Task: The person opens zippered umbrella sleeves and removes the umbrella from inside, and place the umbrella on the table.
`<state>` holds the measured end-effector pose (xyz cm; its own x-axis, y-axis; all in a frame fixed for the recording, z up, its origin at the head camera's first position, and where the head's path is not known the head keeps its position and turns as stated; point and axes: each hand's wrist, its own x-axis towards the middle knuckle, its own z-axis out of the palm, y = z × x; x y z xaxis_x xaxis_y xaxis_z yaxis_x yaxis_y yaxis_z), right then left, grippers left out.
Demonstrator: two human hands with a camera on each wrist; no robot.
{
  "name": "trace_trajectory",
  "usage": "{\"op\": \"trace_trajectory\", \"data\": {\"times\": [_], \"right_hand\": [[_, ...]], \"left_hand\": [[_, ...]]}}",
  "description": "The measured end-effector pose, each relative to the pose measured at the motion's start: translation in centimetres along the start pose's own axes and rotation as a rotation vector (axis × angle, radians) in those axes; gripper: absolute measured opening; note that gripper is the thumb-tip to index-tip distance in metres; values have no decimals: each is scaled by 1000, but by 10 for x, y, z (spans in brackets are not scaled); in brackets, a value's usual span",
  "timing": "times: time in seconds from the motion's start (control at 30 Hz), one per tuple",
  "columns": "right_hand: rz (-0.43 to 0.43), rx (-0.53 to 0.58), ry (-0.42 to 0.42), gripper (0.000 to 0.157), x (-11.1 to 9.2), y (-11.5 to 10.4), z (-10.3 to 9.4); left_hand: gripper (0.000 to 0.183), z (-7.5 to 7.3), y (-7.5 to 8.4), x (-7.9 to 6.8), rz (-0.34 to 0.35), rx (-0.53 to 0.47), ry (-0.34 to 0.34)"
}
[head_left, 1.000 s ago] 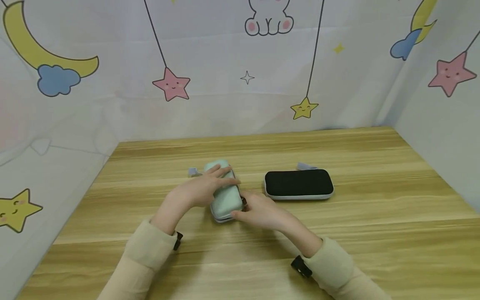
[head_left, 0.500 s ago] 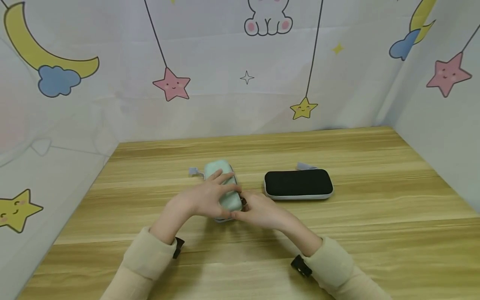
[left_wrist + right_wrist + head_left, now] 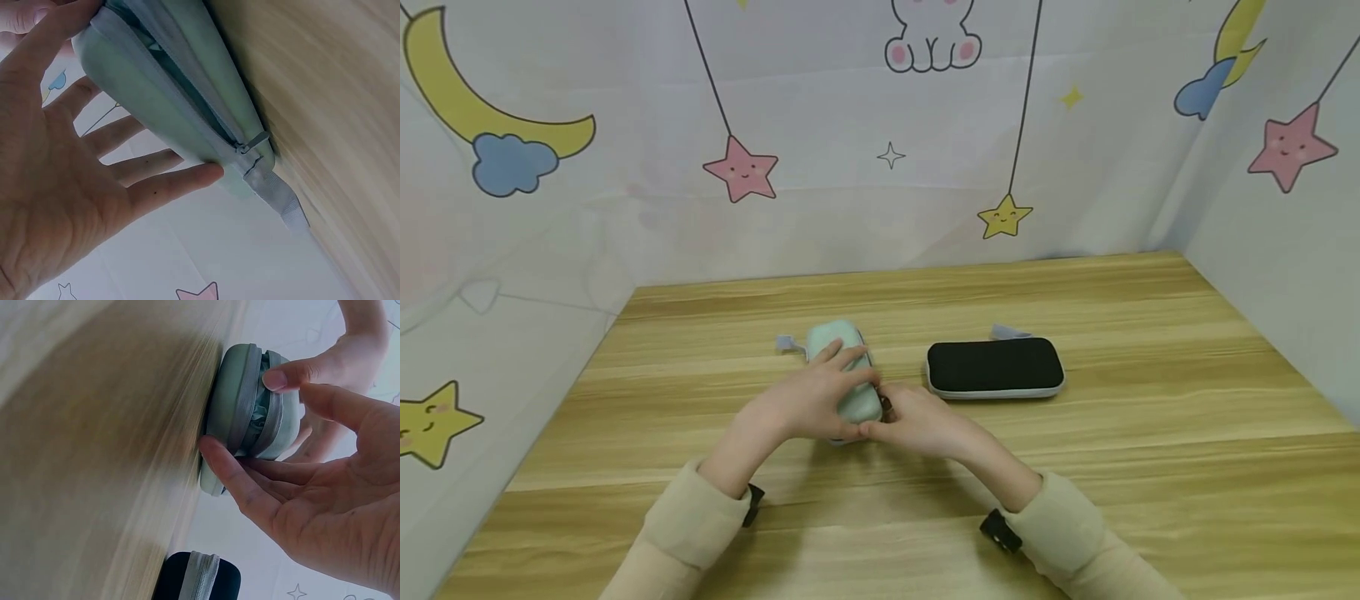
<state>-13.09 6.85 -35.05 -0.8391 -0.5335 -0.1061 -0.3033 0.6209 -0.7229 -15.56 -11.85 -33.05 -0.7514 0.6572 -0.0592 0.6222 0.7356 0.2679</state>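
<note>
The mint case (image 3: 861, 405), its zipper (image 3: 242, 149) gaping, lay nearer the left edge of the surface (image 3: 1150, 400) than the right. The left hand (image 3: 814, 402) spread across its lid; the right hand (image 3: 922, 422), fingers extended, braced its side. Lopsided thumb pressure could have skewed it.

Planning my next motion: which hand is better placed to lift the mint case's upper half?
Likely the left hand: its thumb is at the open zip gap, its fingers over the mint case. The right hand sits at its near right corner, seemingly steadying.
</note>
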Motion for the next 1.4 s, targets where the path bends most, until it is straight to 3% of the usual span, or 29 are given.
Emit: {"op": "trace_trajectory", "data": {"times": [0.33,0.9,1.4], "right_hand": [[-4,-18,3,38,1,2,1],[-2,-20,-3,29,1,2,-1],[13,-32,-16,11,2,2,0]], "left_hand": [[49,2,-1,-3,23,2,36],[56,6,-5,-12,43,14,157],[61,9,-3,-19,-13,105,224]]}}
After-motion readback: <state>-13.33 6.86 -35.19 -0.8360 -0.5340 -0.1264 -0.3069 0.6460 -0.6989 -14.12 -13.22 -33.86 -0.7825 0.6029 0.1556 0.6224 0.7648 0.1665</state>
